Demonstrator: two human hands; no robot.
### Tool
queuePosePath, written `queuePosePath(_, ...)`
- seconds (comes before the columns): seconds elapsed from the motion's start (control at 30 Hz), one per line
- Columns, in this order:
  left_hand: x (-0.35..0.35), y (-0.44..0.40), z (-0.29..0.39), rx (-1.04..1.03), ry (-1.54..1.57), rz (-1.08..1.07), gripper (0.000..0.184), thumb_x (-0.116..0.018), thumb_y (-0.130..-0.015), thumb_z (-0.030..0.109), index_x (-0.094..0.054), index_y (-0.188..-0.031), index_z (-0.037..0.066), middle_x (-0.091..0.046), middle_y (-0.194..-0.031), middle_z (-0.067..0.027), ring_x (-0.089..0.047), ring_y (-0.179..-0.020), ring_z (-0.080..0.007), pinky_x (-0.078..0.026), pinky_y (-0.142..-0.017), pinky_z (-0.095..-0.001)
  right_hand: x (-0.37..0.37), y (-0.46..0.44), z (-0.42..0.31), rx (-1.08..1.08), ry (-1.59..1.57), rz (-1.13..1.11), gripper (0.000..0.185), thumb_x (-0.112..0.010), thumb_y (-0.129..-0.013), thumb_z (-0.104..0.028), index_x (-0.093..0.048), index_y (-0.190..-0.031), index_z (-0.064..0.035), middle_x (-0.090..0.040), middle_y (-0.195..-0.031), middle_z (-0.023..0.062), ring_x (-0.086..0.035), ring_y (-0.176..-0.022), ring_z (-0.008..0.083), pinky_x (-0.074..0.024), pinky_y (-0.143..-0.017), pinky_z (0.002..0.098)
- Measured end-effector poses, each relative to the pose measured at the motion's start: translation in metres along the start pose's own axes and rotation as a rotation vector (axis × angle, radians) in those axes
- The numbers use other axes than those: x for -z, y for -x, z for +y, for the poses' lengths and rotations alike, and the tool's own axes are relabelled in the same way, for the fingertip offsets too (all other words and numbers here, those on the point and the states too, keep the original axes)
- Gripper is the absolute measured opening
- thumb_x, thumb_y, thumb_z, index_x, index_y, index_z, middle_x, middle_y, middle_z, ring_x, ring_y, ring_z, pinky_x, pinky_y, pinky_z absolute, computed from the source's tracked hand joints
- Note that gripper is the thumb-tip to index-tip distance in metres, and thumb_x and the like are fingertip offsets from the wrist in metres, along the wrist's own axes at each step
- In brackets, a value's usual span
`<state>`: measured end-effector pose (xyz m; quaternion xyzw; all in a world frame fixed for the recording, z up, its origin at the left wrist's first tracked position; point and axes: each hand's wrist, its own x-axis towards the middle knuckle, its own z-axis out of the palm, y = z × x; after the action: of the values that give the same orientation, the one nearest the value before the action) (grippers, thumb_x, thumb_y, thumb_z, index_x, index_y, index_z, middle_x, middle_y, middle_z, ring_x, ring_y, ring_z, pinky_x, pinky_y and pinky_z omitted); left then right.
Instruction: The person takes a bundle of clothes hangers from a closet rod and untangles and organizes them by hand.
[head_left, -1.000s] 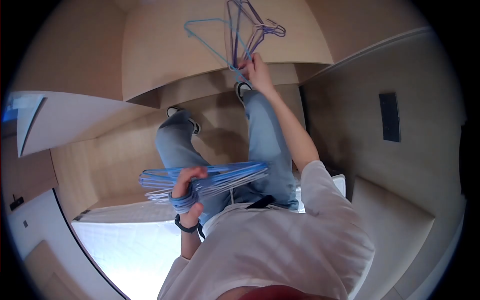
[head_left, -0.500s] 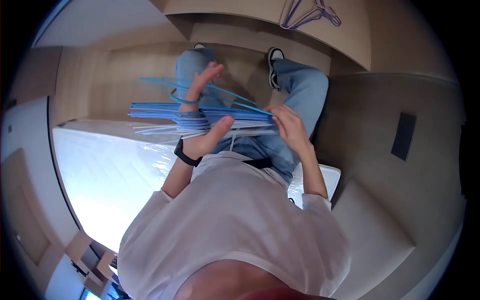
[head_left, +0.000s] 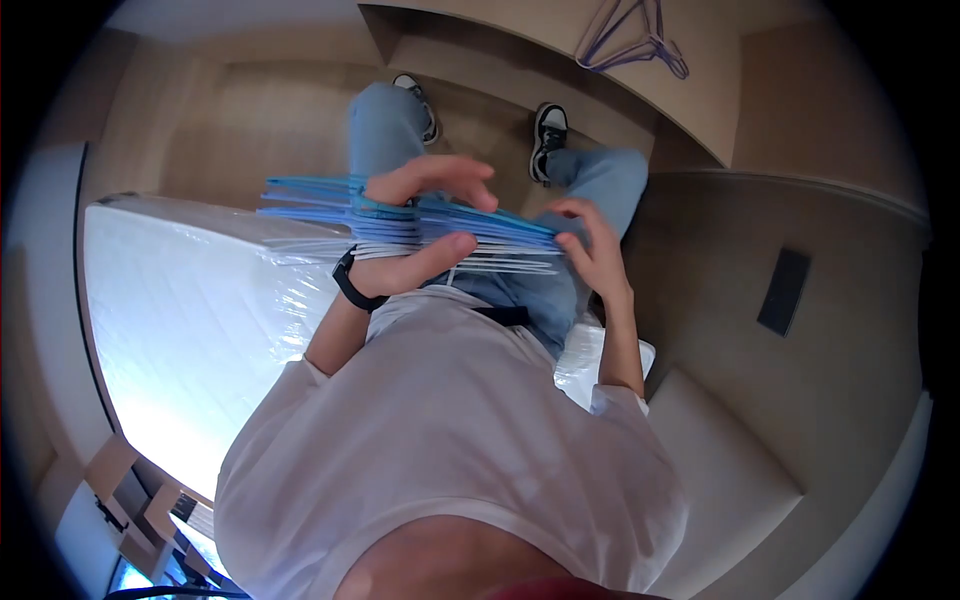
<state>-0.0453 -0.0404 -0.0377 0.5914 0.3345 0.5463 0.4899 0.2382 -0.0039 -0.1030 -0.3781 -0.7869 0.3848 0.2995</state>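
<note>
Between its thumb and fingers, my left hand (head_left: 405,225) carries a stack of thin hangers (head_left: 490,235), their hooks around the palm. Blue hangers lie at the top of the stack and white ones at the bottom. The fingers of this hand stretch to the right above the stack, with the thumb below. My right hand (head_left: 595,250) is at the right end of the stack, thumb and fingers apart around the hanger corners. Whether its fingertips touch them is hard to tell. Several purple hangers (head_left: 625,45) lie on a wooden shelf (head_left: 700,100) at the upper right.
A plastic-wrapped mattress (head_left: 190,310) lies at the left. My legs and shoes (head_left: 548,135) are above a wooden floor (head_left: 280,120). At the right are a padded panel (head_left: 730,480) and a wall with a dark plate (head_left: 784,291).
My right hand has brought a light-blue hanger from the shelf to the stack and its fingers have parted. The view has shifted; the purple hangers remain on the shelf.
</note>
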Motion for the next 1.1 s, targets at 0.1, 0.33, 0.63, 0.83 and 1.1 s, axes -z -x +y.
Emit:
queuePosePath(0.1, 0.015, -0.003, -0.001, -0.030, -0.030, -0.129, 0.073, -0.074, -0.077, 0.017, -0.047, -0.141, -0.001, -0.061, -0.072, -0.0012, -0.056, -0.065, -0.0080, -0.043, -0.061, -0.0221, 0.006, 0.004, 0.020, -0.149, -0.034, 0.100, 0.026, -0.058, -0.096, -0.022, -0.061, -0.114, -0.0026, -0.067, -0.108, 0.0101, -0.062, -0.096, 0.0192, -0.0485, -0.086, 0.0320)
queuePosePath(0.33, 0.014, 0.002, -0.011, 0.083, 0.332, -0.176, 0.078, -0.075, -0.076, 0.030, -0.048, -0.138, -0.008, -0.049, -0.058, 0.0048, -0.044, -0.052, -0.0049, -0.033, -0.053, -0.0212, -0.002, 0.001, 0.047, -0.303, 0.120, 0.014, 0.033, -0.065, -0.090, -0.014, -0.057, -0.119, -0.0028, -0.059, -0.109, 0.0135, -0.061, -0.091, 0.0253, -0.0509, -0.081, 0.0344)
queuePosePath(0.63, 0.004, -0.009, -0.016, 0.161, 0.091, 0.013, 0.082, -0.074, -0.078, 0.039, -0.044, -0.141, -0.004, -0.066, -0.106, -0.0129, -0.060, -0.106, -0.0234, -0.042, -0.095, -0.0365, -0.003, -0.067, 0.070, -0.268, 0.192, 0.174, 0.018, -0.065, -0.091, -0.013, -0.063, -0.105, -0.0013, -0.065, -0.097, 0.0127, -0.067, -0.082, 0.0236, -0.0526, -0.072, 0.0328)
queuePosePath(0.83, 0.017, -0.047, -0.039, 0.015, -0.184, 0.001, 0.064, -0.047, -0.095, 0.054, -0.055, -0.128, -0.001, -0.070, -0.107, -0.0182, -0.060, -0.113, -0.0342, -0.042, -0.099, -0.0454, 0.007, -0.138, 0.153, -0.367, 0.021, 0.446, 0.019, -0.063, -0.094, -0.016, -0.065, -0.104, -0.0010, -0.069, -0.086, 0.0096, -0.066, -0.073, 0.0151, -0.0531, -0.067, 0.0306)
queuePosePath(1.1, 0.048, -0.062, -0.065, 0.138, 0.094, 0.114, 0.056, -0.039, -0.099, 0.048, -0.055, -0.131, 0.004, -0.068, -0.110, -0.0238, -0.057, -0.115, -0.0382, -0.041, -0.100, -0.0492, 0.037, -0.222, 0.249, -0.675, 0.640, 0.453, 0.039, -0.064, -0.091, -0.043, -0.069, -0.098, -0.0051, -0.072, -0.083, 0.0141, -0.071, -0.081, 0.0305, -0.0555, -0.073, 0.0417)
